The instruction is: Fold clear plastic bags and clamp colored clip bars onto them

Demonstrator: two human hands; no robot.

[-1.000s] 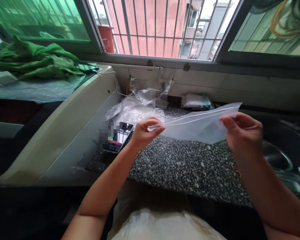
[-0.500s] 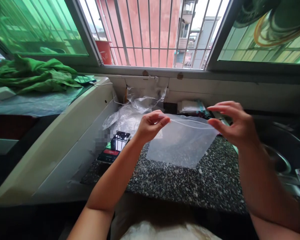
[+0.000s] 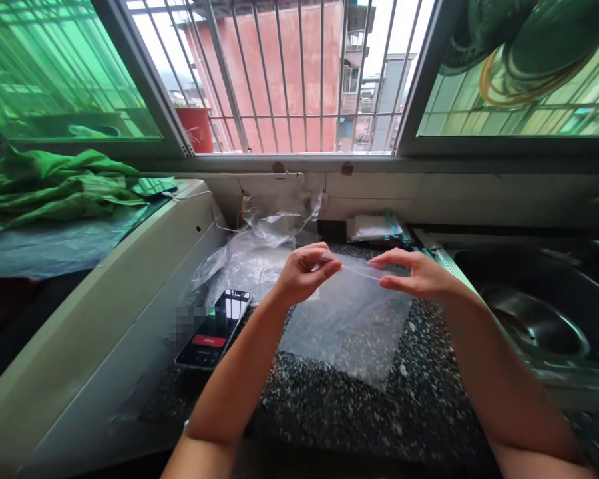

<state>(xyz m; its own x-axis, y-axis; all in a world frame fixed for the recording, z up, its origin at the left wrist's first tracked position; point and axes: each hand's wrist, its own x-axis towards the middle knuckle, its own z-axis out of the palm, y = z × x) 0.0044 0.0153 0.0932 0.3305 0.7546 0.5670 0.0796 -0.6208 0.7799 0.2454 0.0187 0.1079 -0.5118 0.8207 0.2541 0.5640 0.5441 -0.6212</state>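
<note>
A translucent zip bag hangs flat over the speckled dark countertop, its lower part close to the stone. My left hand pinches the bag's upper left corner between thumb and fingers. At the upper right of the bag is my right hand, with a gap between thumb and fingertips on either side of the zip edge; I cannot tell whether it touches the plastic. The zip line runs between both hands.
Left of the bag lie a phone with a lit screen and crumpled clear plastic. Flat packets rest by the wall. A metal sink is on the right. Green cloth covers the raised white unit at left.
My right hand has moved left along the bag's top edge, nearer my left hand, which still pinches the corner. The camera view has shifted, showing more of the sink.
</note>
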